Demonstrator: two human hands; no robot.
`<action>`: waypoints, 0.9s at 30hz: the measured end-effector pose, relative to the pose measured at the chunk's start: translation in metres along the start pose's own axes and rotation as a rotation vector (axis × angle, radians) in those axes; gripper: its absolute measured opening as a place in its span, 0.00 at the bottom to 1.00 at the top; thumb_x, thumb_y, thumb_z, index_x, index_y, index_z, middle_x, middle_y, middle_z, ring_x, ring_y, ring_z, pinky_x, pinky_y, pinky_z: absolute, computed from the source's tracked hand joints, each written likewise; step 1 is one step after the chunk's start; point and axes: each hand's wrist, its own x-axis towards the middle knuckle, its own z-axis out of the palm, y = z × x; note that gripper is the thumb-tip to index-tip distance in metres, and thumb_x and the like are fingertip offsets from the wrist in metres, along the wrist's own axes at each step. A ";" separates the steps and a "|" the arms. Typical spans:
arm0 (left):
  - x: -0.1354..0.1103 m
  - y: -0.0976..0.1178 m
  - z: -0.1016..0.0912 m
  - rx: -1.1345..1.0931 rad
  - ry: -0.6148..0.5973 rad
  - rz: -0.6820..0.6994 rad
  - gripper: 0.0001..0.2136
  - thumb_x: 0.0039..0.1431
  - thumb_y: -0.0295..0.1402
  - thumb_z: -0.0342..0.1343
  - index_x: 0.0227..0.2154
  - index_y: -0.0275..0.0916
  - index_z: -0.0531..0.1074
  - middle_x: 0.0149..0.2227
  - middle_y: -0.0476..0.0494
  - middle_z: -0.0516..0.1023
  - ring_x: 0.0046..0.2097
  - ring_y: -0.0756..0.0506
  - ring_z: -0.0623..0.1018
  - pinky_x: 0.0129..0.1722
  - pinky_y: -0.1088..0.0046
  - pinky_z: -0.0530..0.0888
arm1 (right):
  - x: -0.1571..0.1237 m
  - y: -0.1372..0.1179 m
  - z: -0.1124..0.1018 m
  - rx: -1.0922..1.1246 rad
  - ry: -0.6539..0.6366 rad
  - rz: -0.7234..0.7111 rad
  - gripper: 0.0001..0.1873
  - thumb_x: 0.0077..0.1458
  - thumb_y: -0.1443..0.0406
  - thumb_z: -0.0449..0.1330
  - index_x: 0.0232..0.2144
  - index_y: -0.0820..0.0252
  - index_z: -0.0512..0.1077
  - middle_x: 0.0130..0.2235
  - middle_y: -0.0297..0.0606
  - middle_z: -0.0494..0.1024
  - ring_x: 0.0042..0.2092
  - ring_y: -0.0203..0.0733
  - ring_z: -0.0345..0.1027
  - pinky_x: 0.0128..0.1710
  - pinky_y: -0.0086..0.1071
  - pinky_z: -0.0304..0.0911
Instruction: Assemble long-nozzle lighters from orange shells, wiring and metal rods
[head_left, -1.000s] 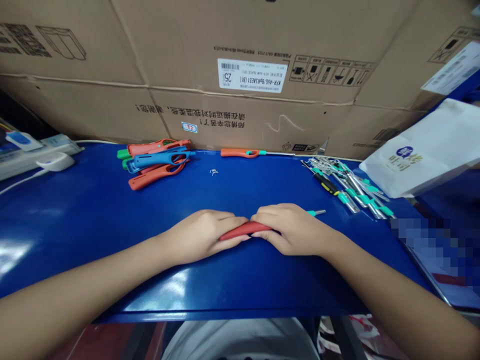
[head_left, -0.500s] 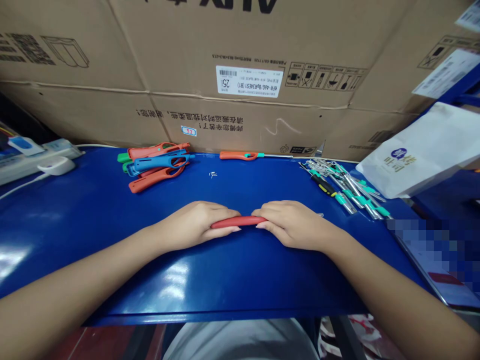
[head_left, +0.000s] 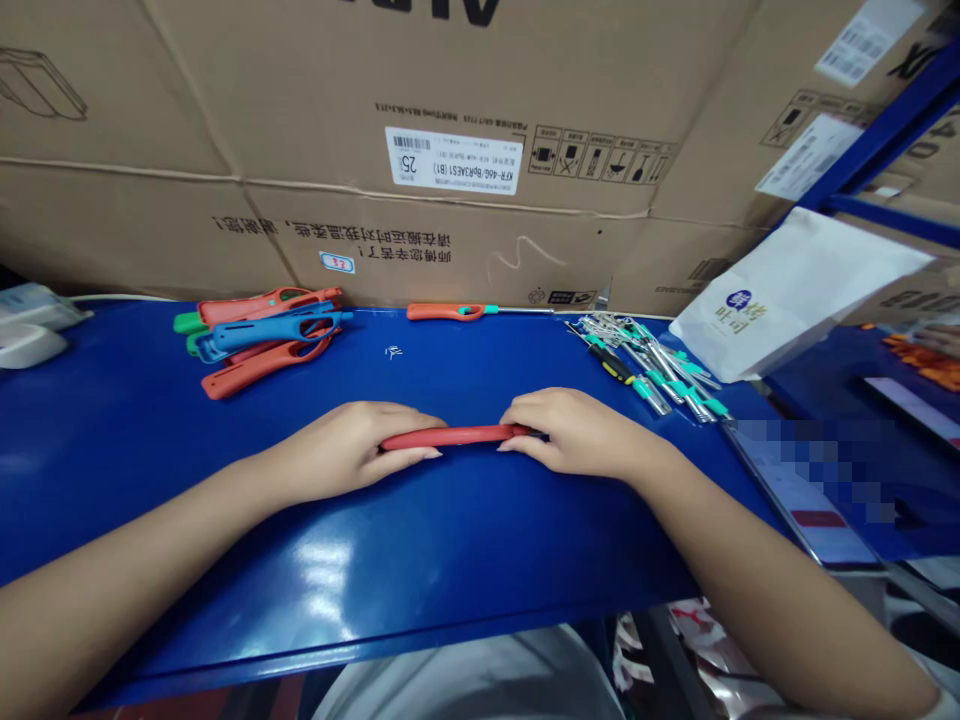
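Both hands hold a slim red lighter handle (head_left: 457, 436) level above the blue table. My left hand (head_left: 356, 440) is closed on its left end, thumb below and fingers above. My right hand (head_left: 581, 432) pinches the right end, where a bit of dark or metal part shows between the fingers; the rest is hidden. Beyond my left hand lies a pile of orange, blue and green lighter handles (head_left: 270, 330). An orange lighter with a metal tube (head_left: 446, 312) lies by the box. Metal lighter tubes with green parts (head_left: 660, 375) and a black-yellow screwdriver (head_left: 609, 362) are beyond my right hand.
A large cardboard box (head_left: 337, 90) stands along the table's back edge. A white paper bag (head_left: 795, 290) leans at the right, with a flat screen device (head_left: 832, 535) nearer me. Tiny white pieces (head_left: 393, 352) lie mid-table. White plug gear (head_left: 30, 340) sits far left.
My view has turned to the right, so the scene shifts left. The hands are a little farther apart, and more of the red handle shows between them.
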 end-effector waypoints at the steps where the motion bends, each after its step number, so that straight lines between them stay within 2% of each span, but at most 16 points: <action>1: 0.000 0.001 -0.001 0.010 -0.005 -0.003 0.15 0.71 0.42 0.53 0.54 0.44 0.75 0.49 0.45 0.82 0.46 0.45 0.82 0.46 0.74 0.74 | -0.001 0.001 -0.001 -0.011 0.001 0.000 0.13 0.68 0.59 0.57 0.39 0.62 0.76 0.37 0.40 0.80 0.38 0.44 0.72 0.38 0.35 0.61; 6: 0.000 0.009 0.001 0.125 -0.022 -0.031 0.15 0.72 0.43 0.49 0.44 0.40 0.76 0.37 0.46 0.82 0.37 0.46 0.80 0.37 0.73 0.71 | -0.002 0.002 0.000 -0.049 0.041 -0.062 0.15 0.70 0.60 0.54 0.36 0.62 0.77 0.34 0.40 0.79 0.37 0.43 0.71 0.41 0.35 0.61; 13: -0.002 0.015 0.011 0.215 -0.006 -0.119 0.13 0.72 0.40 0.48 0.47 0.40 0.73 0.40 0.45 0.80 0.39 0.43 0.80 0.38 0.70 0.72 | 0.000 0.006 0.003 -0.024 0.062 -0.021 0.12 0.69 0.61 0.55 0.42 0.61 0.76 0.39 0.40 0.79 0.40 0.43 0.72 0.40 0.35 0.62; 17: -0.003 0.017 0.015 0.244 0.022 -0.144 0.13 0.72 0.42 0.48 0.47 0.42 0.73 0.41 0.46 0.79 0.40 0.43 0.80 0.38 0.70 0.72 | 0.003 0.006 0.009 0.011 0.074 -0.036 0.12 0.69 0.61 0.56 0.43 0.61 0.76 0.40 0.40 0.79 0.40 0.42 0.72 0.38 0.33 0.61; 27: -0.004 0.009 0.006 0.256 0.088 -0.062 0.16 0.74 0.41 0.46 0.53 0.39 0.73 0.43 0.43 0.80 0.43 0.44 0.80 0.41 0.70 0.73 | -0.002 0.011 0.005 -0.084 0.162 -0.022 0.12 0.68 0.59 0.57 0.39 0.60 0.76 0.37 0.37 0.79 0.37 0.40 0.72 0.35 0.33 0.58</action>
